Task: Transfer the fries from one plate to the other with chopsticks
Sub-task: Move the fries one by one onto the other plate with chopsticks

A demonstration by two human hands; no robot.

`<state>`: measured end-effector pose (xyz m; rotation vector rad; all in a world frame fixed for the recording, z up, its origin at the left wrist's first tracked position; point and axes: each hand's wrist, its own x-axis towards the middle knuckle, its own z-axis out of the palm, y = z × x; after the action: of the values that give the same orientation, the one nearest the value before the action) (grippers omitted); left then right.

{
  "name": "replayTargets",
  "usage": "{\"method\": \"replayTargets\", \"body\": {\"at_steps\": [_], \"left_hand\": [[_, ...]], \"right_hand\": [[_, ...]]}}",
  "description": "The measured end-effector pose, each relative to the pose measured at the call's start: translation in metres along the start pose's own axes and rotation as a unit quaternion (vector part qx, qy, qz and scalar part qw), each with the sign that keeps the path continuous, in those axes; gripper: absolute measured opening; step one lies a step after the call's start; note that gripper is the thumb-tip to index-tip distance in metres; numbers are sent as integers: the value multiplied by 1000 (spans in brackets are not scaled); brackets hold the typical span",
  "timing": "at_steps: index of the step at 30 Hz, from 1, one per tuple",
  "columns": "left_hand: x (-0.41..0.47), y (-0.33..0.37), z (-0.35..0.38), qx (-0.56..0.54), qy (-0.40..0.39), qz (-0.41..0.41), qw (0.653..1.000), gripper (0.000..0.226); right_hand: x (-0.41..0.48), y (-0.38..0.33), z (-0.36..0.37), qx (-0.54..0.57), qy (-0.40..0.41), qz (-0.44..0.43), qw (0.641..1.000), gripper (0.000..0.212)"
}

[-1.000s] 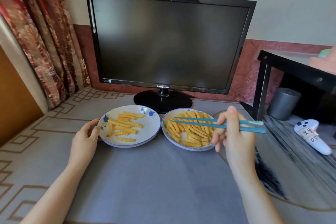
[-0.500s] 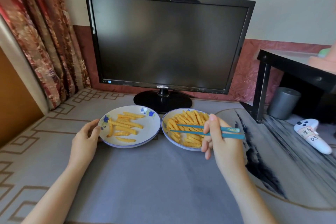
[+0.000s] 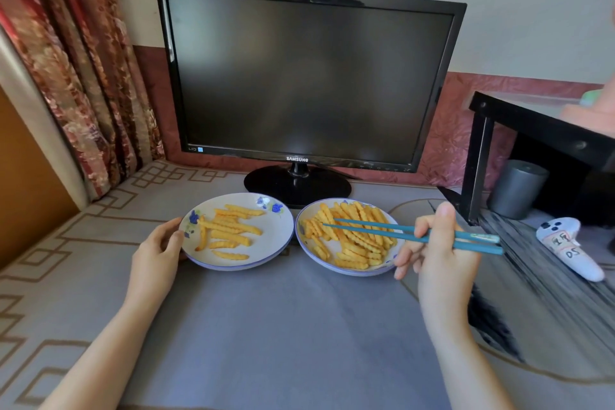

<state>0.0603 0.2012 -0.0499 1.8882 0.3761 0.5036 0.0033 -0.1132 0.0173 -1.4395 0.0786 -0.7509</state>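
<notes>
Two white plates with blue flower marks sit side by side in front of a monitor. The left plate holds several crinkle-cut fries. The right plate carries a bigger heap of fries. My left hand grips the left plate's left rim. My right hand holds a pair of teal chopsticks whose tips hover apart over the left part of the right plate's heap, with no fry between them.
A black Samsung monitor stands just behind the plates on its round base. A black shelf frame, a grey cylinder and a white controller are at the right. A curtain hangs at the left.
My right hand dipped toward the near side of the right plate, then drew back right. The chopstick tips now lie over the heap's left part. The left hand stayed put.
</notes>
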Motion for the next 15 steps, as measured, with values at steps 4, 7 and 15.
{"method": "replayTargets", "body": {"at_steps": [4,7,15], "left_hand": [[-1,1,0,-1,-1,-3,1000,32],[-1,1,0,-3,-1,-1,1000,32],[-2,2,0,-7,-1,2,1000,32]], "right_hand": [[-2,-8,9,26,-3,2,1000,47],[-7,-11,21,42,-24,9,999,46],[-30,-4,74,71,-187,42,979,46]]}}
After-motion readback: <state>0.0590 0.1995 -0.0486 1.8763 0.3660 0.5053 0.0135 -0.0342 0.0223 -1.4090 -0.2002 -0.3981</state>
